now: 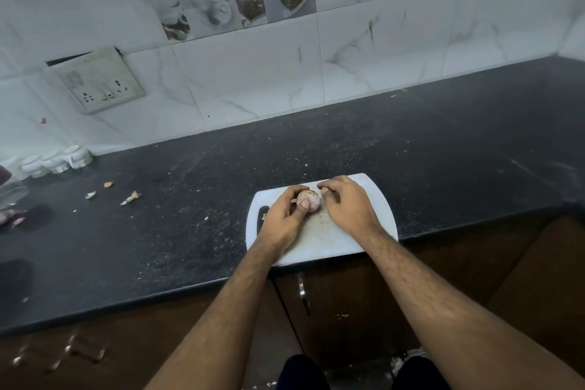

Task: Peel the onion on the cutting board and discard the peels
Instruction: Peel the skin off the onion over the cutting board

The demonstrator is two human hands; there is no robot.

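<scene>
Nearest: dark wood cabinet fronts under the counter, 1 metal door handle (302, 289) visible. On the black stone counter (443, 152), 1 white cutting board (329, 247) sits at the front edge, handle slot on its left end. 1 onion (308, 198) over the board's far half, between both hands; can't tell if it's touching the board. Pale pink flesh shows, brown skin on its upper part. Left hand (285, 215) grips the onion, fingers curled behind it, thumb on the near face. Right hand (345, 203) has fingers curled, tips pinching at the onion's right side; what's between them is too small to tell. Left of the board, 3 loose peel scraps (130, 198) lie well apart from it on the counter. Further left by the wall, 3 small white jars (55, 161) in a row. On the marble-tile wall, 1 switch/socket plate (98, 82), tilted. No readable text or brand anywhere.
</scene>
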